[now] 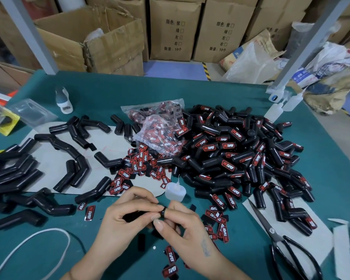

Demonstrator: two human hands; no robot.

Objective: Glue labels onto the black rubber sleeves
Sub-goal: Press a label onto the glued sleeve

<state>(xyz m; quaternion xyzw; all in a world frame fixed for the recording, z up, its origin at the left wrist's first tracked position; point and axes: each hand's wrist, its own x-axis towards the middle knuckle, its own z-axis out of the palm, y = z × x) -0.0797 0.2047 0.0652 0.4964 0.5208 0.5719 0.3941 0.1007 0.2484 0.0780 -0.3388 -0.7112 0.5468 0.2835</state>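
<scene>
My left hand (127, 217) grips a black rubber sleeve (134, 216) low in the middle of the view. My right hand (182, 221) pinches that sleeve's right end, its thumb pressing on top. A small white glue bottle (175, 191) with a thin nozzle stands just behind my fingers. Red and black labels (136, 165) lie loose in a heap behind it, and more labels (217, 223) are scattered to the right of my hands. Plain sleeves (73, 150) are spread out on the left. A large pile of labelled sleeves (240, 156) fills the right.
Black scissors (287, 245) lie at the lower right. A clear bag of labels (160, 126) sits mid-table. A white bottle (64, 101) stands at the back left, squeeze bottles (275, 112) at the back right. A white cord (28, 251) loops at the lower left. Cardboard boxes (170, 29) stand behind the green table (109, 93).
</scene>
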